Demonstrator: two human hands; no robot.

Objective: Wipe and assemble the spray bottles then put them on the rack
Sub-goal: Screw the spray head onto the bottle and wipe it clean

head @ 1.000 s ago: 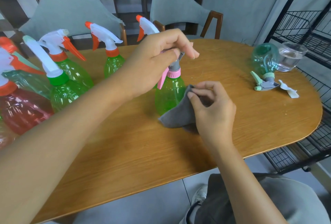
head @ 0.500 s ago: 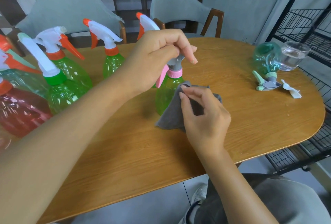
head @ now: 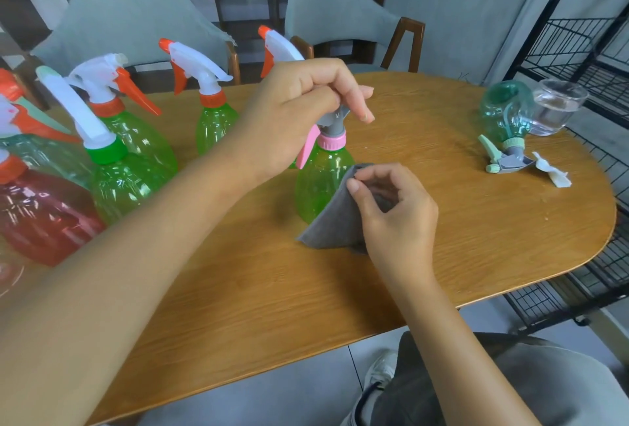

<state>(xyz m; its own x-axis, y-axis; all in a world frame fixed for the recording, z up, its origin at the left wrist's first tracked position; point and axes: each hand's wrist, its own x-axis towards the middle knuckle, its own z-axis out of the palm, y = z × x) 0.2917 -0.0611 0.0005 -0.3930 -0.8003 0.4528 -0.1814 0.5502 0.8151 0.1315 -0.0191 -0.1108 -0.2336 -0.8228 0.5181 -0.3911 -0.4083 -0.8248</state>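
A green spray bottle (head: 320,180) with a pink collar and grey head stands upright on the wooden table (head: 476,221). My left hand (head: 299,112) grips its grey spray head from above. My right hand (head: 391,214) pinches a grey cloth (head: 332,225) and holds it against the bottle's right side. A teal bottle (head: 507,112) lies on its side at the far right, its pale green and grey trigger head pointing toward me. The black wire rack (head: 578,48) stands to the right of the table.
Several assembled bottles with white and orange heads (head: 211,112) stand at the table's left, along with a red one (head: 41,218). A clear glass (head: 554,105) and a white plastic piece (head: 551,174) sit near the teal bottle. Two grey chairs (head: 136,17) stand behind the table.
My right hand has slid the cloth up the green bottle's side toward the shoulder. My left hand keeps its grip on the spray head.
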